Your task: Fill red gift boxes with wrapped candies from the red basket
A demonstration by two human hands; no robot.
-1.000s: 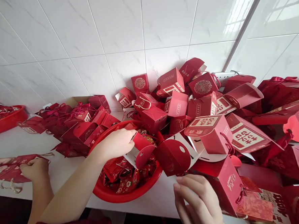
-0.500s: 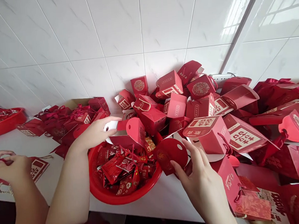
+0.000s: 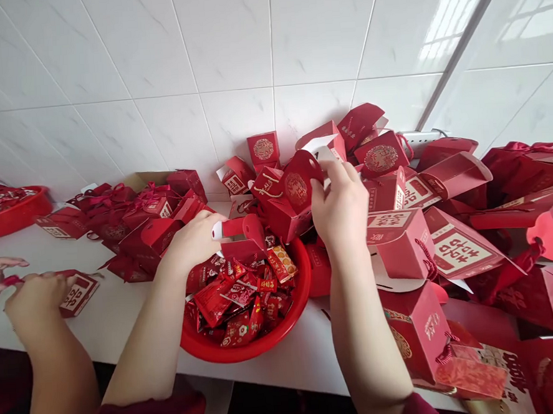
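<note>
My left hand [image 3: 192, 243] grips the side of an open red box [image 3: 243, 240], which is tilted over the back of a red basin. Red-wrapped sweets [image 3: 235, 300] fill much of the basin [image 3: 248, 352]. Behind and right of the basin, my right hand [image 3: 341, 197] pinches a red box with a rounded flap [image 3: 302, 183] bearing a gold round print. That box is partly hidden by my fingers and is held up in front of the heap of boxes.
Many red gift boxes [image 3: 461, 242] are heaped at the right, several more [image 3: 142, 237] at the left. Another red basin [image 3: 14, 213] stands far left. A person's hands [image 3: 38, 296] work beside a small box [image 3: 78, 294]. A tiled wall [image 3: 234, 59] rises behind.
My right hand has moved up and back, lifting the flapped box from beside the basin. My left hand still holds its box over the basin. The other person's small box has shifted.
</note>
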